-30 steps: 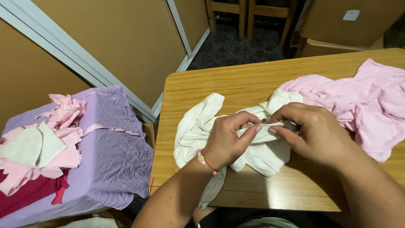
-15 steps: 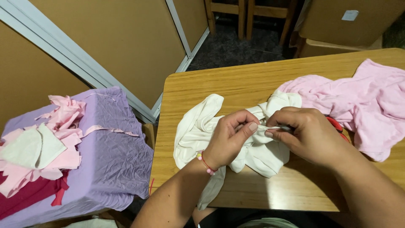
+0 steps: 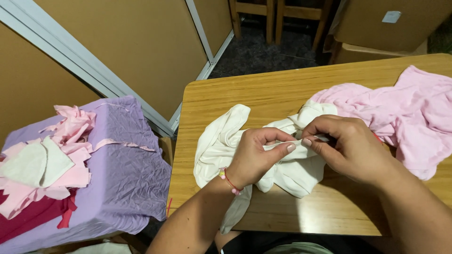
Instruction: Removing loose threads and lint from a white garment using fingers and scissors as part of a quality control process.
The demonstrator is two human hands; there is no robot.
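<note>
Evidently, a thin edge of the cream cloth [image 3: 282,169] was pinched between thumb and forefinger of the left hand [image 3: 256,157] and of the right hand [image 3: 346,148], now drawn slightly further apart than a second earlier, so the strip was pulled taut. Pink fabric [image 3: 400,117] lay bunched beyond the right hand on the counter [image 3: 263,94].

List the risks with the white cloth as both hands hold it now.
1. The left hand and right hand pinch one thin strip of the white cloth; a hard pull might tear it unevenly.
2. Part of the cloth hangs over the table edge, so it may slide off if released.
3. The pink cloth touches it and could get dragged along.
</note>
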